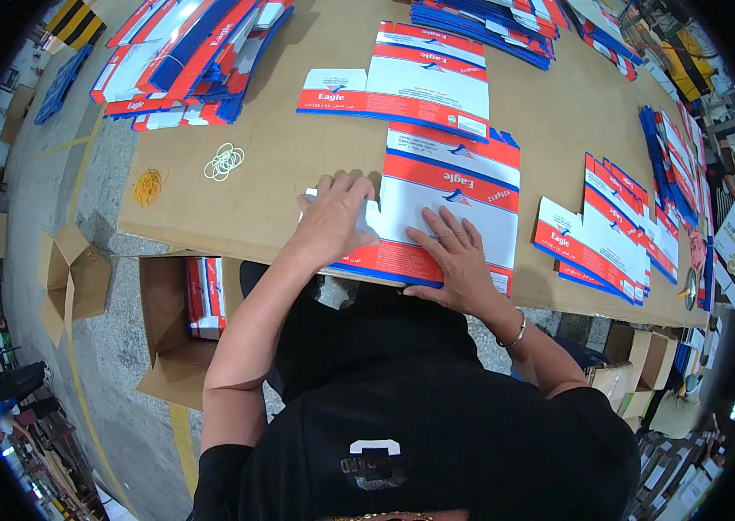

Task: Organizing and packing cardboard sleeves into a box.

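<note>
Along the near edge of the counter (pixel 324 143) lies a flattened red, white and blue carton (pixel 411 204), with 2 hands on it: the right hand (pixel 458 260) spread, grasping nothing; the left hand (pixel 332 217) bent over the left flap, its grip impossible to tell. Uneven pressure could crease that flap, and a pull bodyward could slip the carton off the edge. Farther in, a 2nd carton (pixel 428 82) lies close enough that an outward shove could skew it. The uneven stack (pixel 185 61) by the left edge could slide if jolted.
</note>
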A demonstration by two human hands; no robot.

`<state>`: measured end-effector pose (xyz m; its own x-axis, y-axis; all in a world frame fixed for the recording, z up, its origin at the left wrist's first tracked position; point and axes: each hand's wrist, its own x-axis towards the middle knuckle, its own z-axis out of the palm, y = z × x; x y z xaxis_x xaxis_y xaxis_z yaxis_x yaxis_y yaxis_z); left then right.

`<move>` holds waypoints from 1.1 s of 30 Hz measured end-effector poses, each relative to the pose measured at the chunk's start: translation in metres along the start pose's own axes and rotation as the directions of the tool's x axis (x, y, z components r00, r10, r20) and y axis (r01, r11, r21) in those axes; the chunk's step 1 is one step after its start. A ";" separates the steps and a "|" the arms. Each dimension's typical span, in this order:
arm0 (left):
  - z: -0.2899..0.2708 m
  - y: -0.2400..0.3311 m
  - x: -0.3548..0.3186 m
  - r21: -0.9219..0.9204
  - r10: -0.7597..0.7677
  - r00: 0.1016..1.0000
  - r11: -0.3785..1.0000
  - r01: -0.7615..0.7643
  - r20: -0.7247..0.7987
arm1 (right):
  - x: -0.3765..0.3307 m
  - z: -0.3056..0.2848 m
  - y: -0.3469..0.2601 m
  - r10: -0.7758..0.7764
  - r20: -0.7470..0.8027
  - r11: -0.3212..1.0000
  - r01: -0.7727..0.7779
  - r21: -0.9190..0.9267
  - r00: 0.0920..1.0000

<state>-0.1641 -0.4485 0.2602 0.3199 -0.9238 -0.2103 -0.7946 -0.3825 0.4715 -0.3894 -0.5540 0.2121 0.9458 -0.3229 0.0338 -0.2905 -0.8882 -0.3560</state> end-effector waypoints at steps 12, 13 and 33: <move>-0.010 -0.006 -0.011 -0.119 0.057 0.994 0.991 -0.068 -0.088 | -0.006 -0.023 -0.006 0.082 -0.177 0.996 -0.076 0.042 0.981; -0.013 -0.005 -0.014 -0.133 0.073 0.989 0.987 -0.090 -0.129 | -0.010 -0.026 0.001 0.175 -0.310 0.985 -0.166 0.053 0.935; -0.008 -0.029 -0.037 0.042 0.393 0.693 0.885 -0.464 -0.605 | -0.037 -0.064 0.011 0.712 -0.323 0.364 0.065 0.929 0.623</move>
<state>-0.1490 -0.4031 0.2612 0.2218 -0.8002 0.5572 -0.8734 0.0910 0.4784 -0.4372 -0.5729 0.2662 0.3357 -0.9394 0.0693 0.0905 -0.0411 -0.9951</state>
